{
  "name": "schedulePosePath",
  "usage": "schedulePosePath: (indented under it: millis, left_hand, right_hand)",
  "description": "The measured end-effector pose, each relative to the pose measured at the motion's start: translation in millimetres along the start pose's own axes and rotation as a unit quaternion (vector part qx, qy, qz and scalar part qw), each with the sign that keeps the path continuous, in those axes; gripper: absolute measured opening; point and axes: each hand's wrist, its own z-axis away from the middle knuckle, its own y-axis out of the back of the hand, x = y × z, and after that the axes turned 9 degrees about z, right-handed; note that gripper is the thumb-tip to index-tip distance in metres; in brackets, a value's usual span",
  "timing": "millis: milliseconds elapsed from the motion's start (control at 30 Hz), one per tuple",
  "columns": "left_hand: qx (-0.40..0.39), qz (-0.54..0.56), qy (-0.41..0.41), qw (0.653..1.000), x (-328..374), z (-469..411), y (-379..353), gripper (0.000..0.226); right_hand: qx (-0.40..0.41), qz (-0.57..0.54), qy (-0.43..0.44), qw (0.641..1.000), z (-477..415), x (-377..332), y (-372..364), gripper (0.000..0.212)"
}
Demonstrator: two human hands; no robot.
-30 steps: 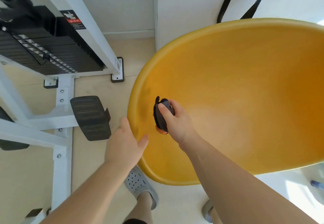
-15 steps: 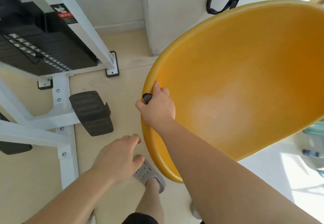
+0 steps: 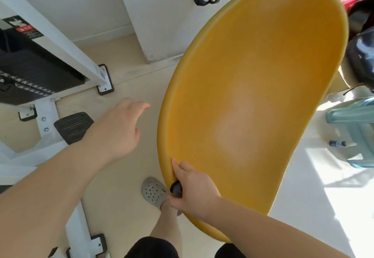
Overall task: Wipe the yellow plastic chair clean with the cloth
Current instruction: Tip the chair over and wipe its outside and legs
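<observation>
Chair took up the right half of the view: one yellow moulded shell with its hollow turned up toward you and its near edge reaching down past your grey sandal. Its legs or base were not in view, so how it was supported could not be told.

Handling, by judgement: the shell looked stiff and light, so it would likely swing or tip under a firm push. The surface was smooth and glossy, so a bare palm would tend to slide on it. The rolled rim looked the soundest place to take hold, since it gives the fingers an edge to hook over. Nothing about it appeared fragile.

Your left hand hung over the floor beside the left rim, near it but not touching. Its fingers were loosely spread and it held nothing, so the shell was not steadied on that side.

Your right hand sat on the lower left rim with its fingers curled tight and one finger lying along the edge.

Cloth was bunched small and dark inside that fist, showing only a little at the thumb side. It was pressed against the rim, well below the wide middle of the shell.
</observation>
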Motion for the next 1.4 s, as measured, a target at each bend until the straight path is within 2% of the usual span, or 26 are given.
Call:
schedulePosePath:
  millis: [167,267,433,533,667,800,933,1000,1100,1133,1200,1267,1333,1400]
  left_hand:
    - [-0.025,-0.120,-0.052,0.991,47,-40,-12,0.088]
    - [-0.056,-0.244,-0.106,0.962,74,-60,-22,0.097]
    - [-0.136,-0.360,-0.142,0.912,110,-79,-44,0.073]
    - [-0.143,-0.406,-0.198,0.881,124,-77,-62,0.053]
    - [-0.130,-0.384,-0.260,0.876,136,-56,-90,0.037]
    - [-0.149,-0.381,-0.278,0.869,156,-23,-125,0.039]
    - [-0.121,-0.299,-0.321,0.890,184,6,-166,0.043]
    - [-0.107,-0.276,-0.322,0.899,205,17,-188,0.043]
    - [-0.069,-0.233,-0.314,0.918,227,30,-215,0.043]
    - [-0.061,-0.212,-0.303,0.927,231,32,-220,0.042]
    - [-0.085,-0.188,-0.262,0.943,234,32,-220,0.046]
    - [-0.117,-0.185,-0.217,0.951,227,28,-206,0.067]
    - [-0.107,-0.186,-0.181,0.960,218,24,-182,0.087]
    - [-0.095,-0.202,-0.136,0.965,200,20,-157,0.097]
  right_hand:
    - [-0.050,0.031,0.037,0.998,57,58,-9,0.091]
    - [-0.077,0.015,0.042,0.996,80,88,-9,0.091]
    - [-0.095,0.024,0.070,0.993,106,132,-8,0.090]
    - [-0.113,0.043,0.088,0.989,123,161,-10,0.090]
    - [-0.138,0.072,0.094,0.983,157,205,-16,0.087]
    - [-0.181,0.132,0.086,0.971,197,256,-13,0.084]
    - [-0.178,0.203,0.014,0.963,231,323,14,0.069]
    - [-0.147,0.240,-0.052,0.958,248,354,35,0.051]
    - [-0.005,0.266,-0.138,0.954,265,383,52,0.025]
    - [0.039,0.245,-0.163,0.955,266,386,53,0.027]
    - [0.058,0.191,-0.179,0.963,255,369,55,0.042]
    - [0.060,0.132,-0.138,0.980,236,327,55,0.048]
    - [0.101,0.095,-0.090,0.986,215,276,42,0.045]
    - [0.140,0.087,-0.074,0.983,196,229,21,0.050]
